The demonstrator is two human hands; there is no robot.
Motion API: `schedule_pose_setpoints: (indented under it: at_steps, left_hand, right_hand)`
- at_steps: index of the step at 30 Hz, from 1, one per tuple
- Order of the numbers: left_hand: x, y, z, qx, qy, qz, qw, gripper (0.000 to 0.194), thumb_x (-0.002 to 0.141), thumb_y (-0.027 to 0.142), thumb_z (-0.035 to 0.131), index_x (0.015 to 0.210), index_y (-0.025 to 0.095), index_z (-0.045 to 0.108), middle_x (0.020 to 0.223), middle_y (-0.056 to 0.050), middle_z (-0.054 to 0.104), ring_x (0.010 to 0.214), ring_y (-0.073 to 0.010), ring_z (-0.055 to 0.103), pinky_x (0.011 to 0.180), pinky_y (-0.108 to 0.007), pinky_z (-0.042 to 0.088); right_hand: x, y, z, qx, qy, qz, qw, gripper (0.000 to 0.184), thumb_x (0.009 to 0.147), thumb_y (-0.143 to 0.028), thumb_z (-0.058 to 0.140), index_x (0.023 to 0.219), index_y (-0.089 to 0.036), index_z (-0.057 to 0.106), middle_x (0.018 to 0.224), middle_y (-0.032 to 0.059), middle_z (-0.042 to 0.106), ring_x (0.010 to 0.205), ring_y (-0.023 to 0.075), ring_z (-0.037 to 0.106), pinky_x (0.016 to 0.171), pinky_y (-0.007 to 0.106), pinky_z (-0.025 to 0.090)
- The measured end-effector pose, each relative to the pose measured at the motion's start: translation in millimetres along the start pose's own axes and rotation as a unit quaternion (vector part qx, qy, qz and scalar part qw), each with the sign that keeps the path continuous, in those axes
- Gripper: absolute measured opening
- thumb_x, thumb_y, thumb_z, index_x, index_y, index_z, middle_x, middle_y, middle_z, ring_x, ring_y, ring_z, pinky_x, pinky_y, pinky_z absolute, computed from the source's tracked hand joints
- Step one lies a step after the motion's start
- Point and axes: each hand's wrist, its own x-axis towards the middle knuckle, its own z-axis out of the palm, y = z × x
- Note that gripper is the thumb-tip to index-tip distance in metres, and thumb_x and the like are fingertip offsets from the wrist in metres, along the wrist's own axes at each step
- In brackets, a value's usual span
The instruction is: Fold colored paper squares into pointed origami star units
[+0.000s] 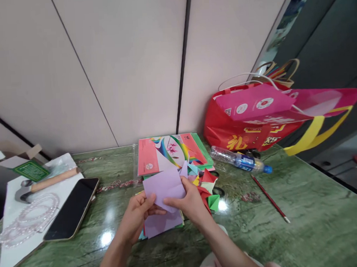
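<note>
Between both hands I hold a square sheet of purple paper (pixel 163 186), raised a little over a stack of coloured paper (pixel 162 224) with purple on top. My left hand (pixel 142 208) grips its left lower edge, thumb on the front and fingers behind. On the right side, my right hand (pixel 187 199) pinches the sheet, thumb across its lower front. Folded paper pieces (pixel 207 184) in red, green, yellow and pale tones lie just beyond my right hand. Behind the sheet is a pack of coloured paper (pixel 173 152) with a rainbow and flower cover.
To the left lie a phone (pixel 72 208), a bead string (pixel 29 217), a hammer (pixel 48 182) and a small green box (pixel 31 170). On the right are a plastic bottle (pixel 240 160), a red pencil (pixel 271 200) and a red gift bag (pixel 250 117). A panelled wall (pixel 126 64) stands behind.
</note>
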Motion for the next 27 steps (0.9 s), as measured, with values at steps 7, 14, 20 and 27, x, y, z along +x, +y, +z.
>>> schedule_pose_setpoints:
  at_steps: [7, 14, 20, 27]
  left_hand:
    - [-3.1, 4.6, 5.8, 0.008, 0.036, 0.028, 0.999, 0.041, 0.07, 0.029, 0.066, 0.106, 0.012, 0.058, 0.086, -0.01, 0.07, 0.07, -0.0189, 0.065, 0.066, -0.031, 0.053]
    - [-5.8, 6.3, 2.1, 0.048, 0.088, 0.088, 0.991, 0.076, 0.064, 0.033, 0.069, 0.129, 0.009, 0.037, 0.076, -0.007, 0.072, 0.065, -0.0214, 0.066, 0.068, -0.035, 0.052]
    - [-10.5, 9.8, 10.5, 0.027, 0.092, 0.103, 0.99, 0.075, 0.065, 0.036, 0.068, 0.129, 0.011, 0.038, 0.073, -0.005, 0.071, 0.064, -0.0208, 0.066, 0.071, -0.037, 0.051]
    - [-14.2, 3.8, 22.5, 0.013, 0.071, 0.072, 0.995, 0.026, 0.065, 0.034, 0.067, 0.078, 0.011, 0.065, 0.065, -0.004, 0.068, 0.06, -0.0162, 0.062, 0.066, -0.03, 0.049]
  right_hand:
    - [0.2, 0.7, 1.4, 0.069, 0.015, 0.006, 0.998, 0.054, 0.048, -0.023, 0.077, 0.096, -0.015, 0.054, 0.087, 0.0042, 0.066, 0.076, 0.0192, 0.061, 0.068, 0.03, 0.05]
    - [-3.1, 1.2, 3.3, 0.106, -0.014, 0.016, 0.994, 0.058, 0.045, -0.025, 0.078, 0.098, -0.015, 0.057, 0.088, 0.0066, 0.068, 0.076, 0.0217, 0.063, 0.069, 0.033, 0.051]
    - [-3.7, -0.7, 2.3, 0.137, -0.011, 0.007, 0.991, 0.054, 0.05, -0.028, 0.077, 0.098, -0.013, 0.057, 0.091, 0.0084, 0.068, 0.076, 0.0209, 0.063, 0.07, 0.034, 0.05]
    - [-5.9, 0.6, 4.4, 0.167, -0.015, 0.006, 0.986, 0.045, 0.051, -0.027, 0.076, 0.091, -0.013, 0.059, 0.085, 0.0058, 0.068, 0.071, 0.0175, 0.062, 0.067, 0.031, 0.049]
